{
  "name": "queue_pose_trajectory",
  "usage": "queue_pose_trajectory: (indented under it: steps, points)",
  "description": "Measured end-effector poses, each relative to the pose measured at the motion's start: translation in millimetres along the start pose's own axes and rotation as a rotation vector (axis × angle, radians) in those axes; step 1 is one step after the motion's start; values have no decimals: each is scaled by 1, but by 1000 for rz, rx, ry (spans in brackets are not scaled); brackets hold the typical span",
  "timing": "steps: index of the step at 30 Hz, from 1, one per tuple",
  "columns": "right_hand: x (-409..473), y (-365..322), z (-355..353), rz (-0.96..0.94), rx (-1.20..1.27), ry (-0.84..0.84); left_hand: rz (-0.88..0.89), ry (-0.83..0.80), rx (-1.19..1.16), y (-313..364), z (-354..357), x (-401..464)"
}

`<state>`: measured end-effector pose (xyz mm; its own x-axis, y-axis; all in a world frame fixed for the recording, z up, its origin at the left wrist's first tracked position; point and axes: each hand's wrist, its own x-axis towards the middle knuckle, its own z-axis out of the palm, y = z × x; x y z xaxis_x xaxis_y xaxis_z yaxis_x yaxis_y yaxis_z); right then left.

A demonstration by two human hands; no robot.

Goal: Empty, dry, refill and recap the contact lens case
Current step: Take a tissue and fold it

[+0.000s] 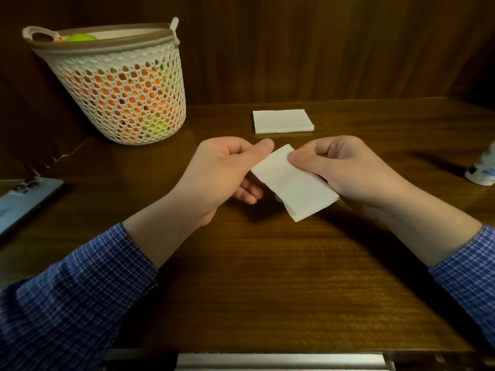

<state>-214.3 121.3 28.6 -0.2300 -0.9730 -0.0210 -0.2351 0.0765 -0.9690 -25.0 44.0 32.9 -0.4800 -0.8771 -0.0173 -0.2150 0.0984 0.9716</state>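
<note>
**Drying step under way, case itself hidden**

Checked sleeves frame the near edge of the worktop. Above mid-worktop, the left hand and right hand each pinch a folded tissue. The lens case is not visible; it may sit under the tissue, so emptying cannot be confirmed. Refilling and recapping look still ahead: the solution bottle stands at the right edge. A tissue stack and basket sit farther back.

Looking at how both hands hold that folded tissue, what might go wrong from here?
The contact lens case is out of sight, perhaps under the folded tissue, so it might slip unseen. The left hand and right hand pinch opposite edges, so pulling may tear it. The bottle at the table's right edge could be knocked.
</note>
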Motion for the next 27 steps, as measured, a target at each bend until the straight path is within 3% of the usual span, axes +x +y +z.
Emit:
queue_pose_trajectory:
  steps: [7,17,27]
  points:
    - [-6,-4,0,-15,-86,-214,-18,-173,129,2,-1,-1]
    - [-9,-3,0,-55,-148,-280,71,-205,180,-4,-1,0]
    - [-6,-4,1,-66,-67,-341,109,57,97,1,-14,6]
